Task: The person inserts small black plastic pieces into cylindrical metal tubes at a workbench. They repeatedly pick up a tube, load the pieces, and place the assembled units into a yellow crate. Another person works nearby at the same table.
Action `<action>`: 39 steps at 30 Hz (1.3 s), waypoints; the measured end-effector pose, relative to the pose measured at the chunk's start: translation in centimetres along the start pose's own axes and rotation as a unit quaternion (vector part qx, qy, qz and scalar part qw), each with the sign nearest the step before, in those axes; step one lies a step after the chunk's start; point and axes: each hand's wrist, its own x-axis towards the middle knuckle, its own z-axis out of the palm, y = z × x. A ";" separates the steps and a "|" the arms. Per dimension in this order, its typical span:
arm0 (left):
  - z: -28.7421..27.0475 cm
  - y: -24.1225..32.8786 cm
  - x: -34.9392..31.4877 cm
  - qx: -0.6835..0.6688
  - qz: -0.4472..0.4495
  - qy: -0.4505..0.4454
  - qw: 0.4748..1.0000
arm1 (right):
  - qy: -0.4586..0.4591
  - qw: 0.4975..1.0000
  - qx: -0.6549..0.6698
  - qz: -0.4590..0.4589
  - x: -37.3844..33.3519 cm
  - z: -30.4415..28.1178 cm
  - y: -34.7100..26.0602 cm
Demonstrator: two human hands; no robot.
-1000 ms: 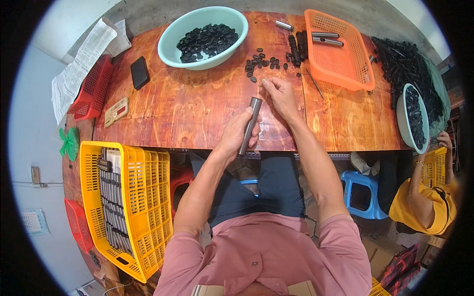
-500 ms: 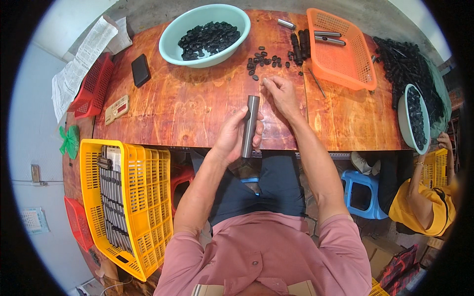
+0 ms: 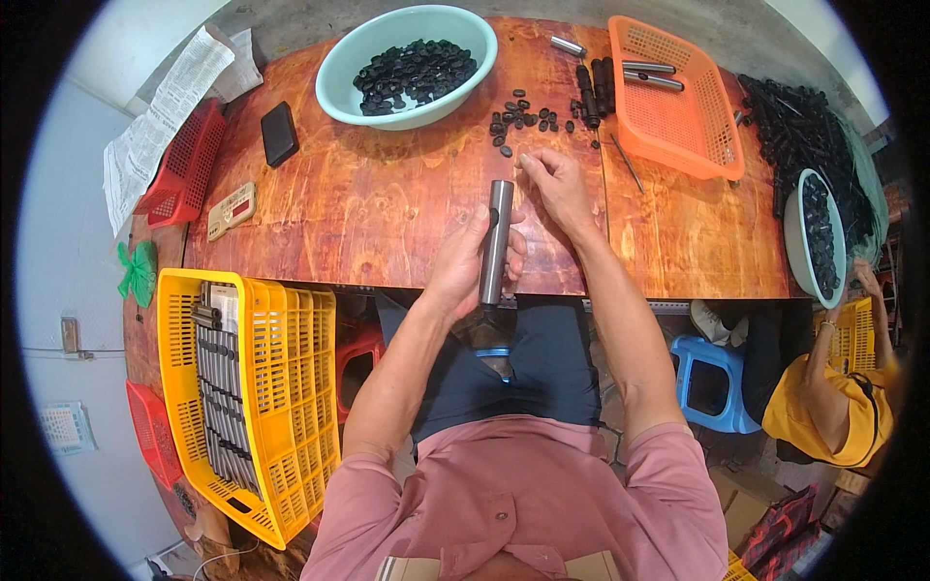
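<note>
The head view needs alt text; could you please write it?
A person's left hand holds a grey tube at a wooden table; the right hand is near loose black pieces. Beyond are a pale green basin and an orange basket.

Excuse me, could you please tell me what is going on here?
A person's left hand holds a dark grey metal tube at the near edge of the wooden table. The right hand is beside it, thumb and index finger together; whether they pinch anything is too small to tell. Beyond it lie loose small black pieces, with many more in the pale green bowl.
</note>
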 end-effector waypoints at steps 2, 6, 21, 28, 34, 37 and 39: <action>-0.4 -0.2 0.1 0.012 0.014 -0.012 1.000 | 0.000 1.000 0.007 0.010 0.0 0.1 0.0; -0.9 -0.1 0.1 -0.002 -0.002 -0.034 0.999 | 0.010 0.998 -0.035 -0.057 0.3 0.0 0.4; -1.1 -0.7 1.5 -0.038 0.091 0.051 0.994 | -0.014 0.989 -0.095 -0.113 -7.5 3.3 -5.6; -0.1 -0.9 1.6 -0.044 0.090 0.069 0.992 | -0.006 0.979 -0.150 -0.141 -7.4 3.3 -5.1; -0.8 -1.6 2.1 -0.096 0.076 0.054 0.991 | 0.021 0.962 -0.215 -0.169 -7.6 2.9 -5.2; -1.1 -1.6 2.0 -0.108 0.072 0.029 0.991 | 0.024 0.960 -0.223 -0.169 -7.6 2.9 -5.4; -1.2 -1.6 2.0 -0.102 0.077 0.019 0.992 | 0.022 0.958 -0.228 -0.174 -7.7 2.8 -5.4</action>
